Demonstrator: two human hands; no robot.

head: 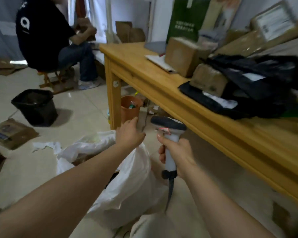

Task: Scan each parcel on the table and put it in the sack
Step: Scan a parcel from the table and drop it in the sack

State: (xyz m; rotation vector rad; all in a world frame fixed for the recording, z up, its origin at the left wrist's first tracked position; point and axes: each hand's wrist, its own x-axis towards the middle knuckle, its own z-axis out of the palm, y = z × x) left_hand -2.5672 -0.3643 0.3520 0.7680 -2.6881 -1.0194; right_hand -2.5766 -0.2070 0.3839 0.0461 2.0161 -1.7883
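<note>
Down near the floor, the left hand (129,133) is hovering over the far edge of the white sack (127,170), its fingers loosely spread and holding nothing. Just right of it, the right hand (177,156) is gripping the pale handle of the scanner (169,127), fingers and thumb curled round it, the dark head pointing left and the cable hanging down behind the sack. The sack is sitting slumped on the tiled floor between the two forearms, its mouth gaping open to the left.

To the right, the wooden table (144,69) is carrying the parcels: a cardboard box (181,55) standing far along it, a brown wrapped parcel (208,79) nearer, and black plastic mailers (248,79) lying under and beside that parcel. An orange bucket (130,109) is standing under the table's near leg, and a black bin (34,107) is sitting on the floor well to the left. A seated person (46,36) is facing away at far left. A flat brown envelope (12,133) is lying on the tiles at the left edge.
</note>
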